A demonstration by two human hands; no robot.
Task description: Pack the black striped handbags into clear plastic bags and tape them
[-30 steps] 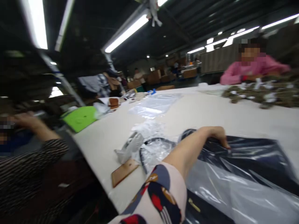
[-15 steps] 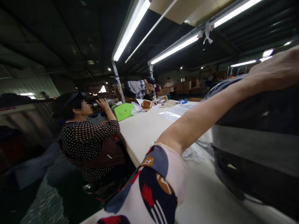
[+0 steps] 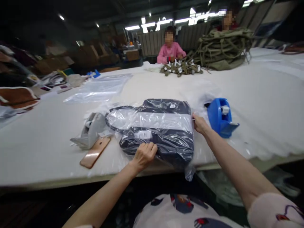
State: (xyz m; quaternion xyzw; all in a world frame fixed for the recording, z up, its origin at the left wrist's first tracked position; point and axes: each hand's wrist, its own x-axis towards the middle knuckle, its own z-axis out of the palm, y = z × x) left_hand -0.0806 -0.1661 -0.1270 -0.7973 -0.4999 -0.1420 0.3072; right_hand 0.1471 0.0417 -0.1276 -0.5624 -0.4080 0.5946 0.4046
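Note:
A dark bag with a pale band, inside a clear plastic bag (image 3: 166, 122), lies flat near the table's front edge. My left hand (image 3: 145, 154) has its fingers curled on the plastic along the near side. At the right end, my right hand (image 3: 199, 123) pinches the edge of the plastic. A blue tape dispenser (image 3: 219, 118) stands just right of that hand. Left of the package are a grey tape dispenser (image 3: 89, 131) and a rose-gold phone (image 3: 95, 152).
Flat clear plastic bags (image 3: 102, 87) lie at the back left of the white table (image 3: 256, 126). A person in pink (image 3: 169, 52) sits across, beside a pile of green straps (image 3: 220, 49). Another person is behind the pile.
The view has swung from the person in dotted clothes to the table front. The wrapped package now lies flat, and both my hands are on its plastic.

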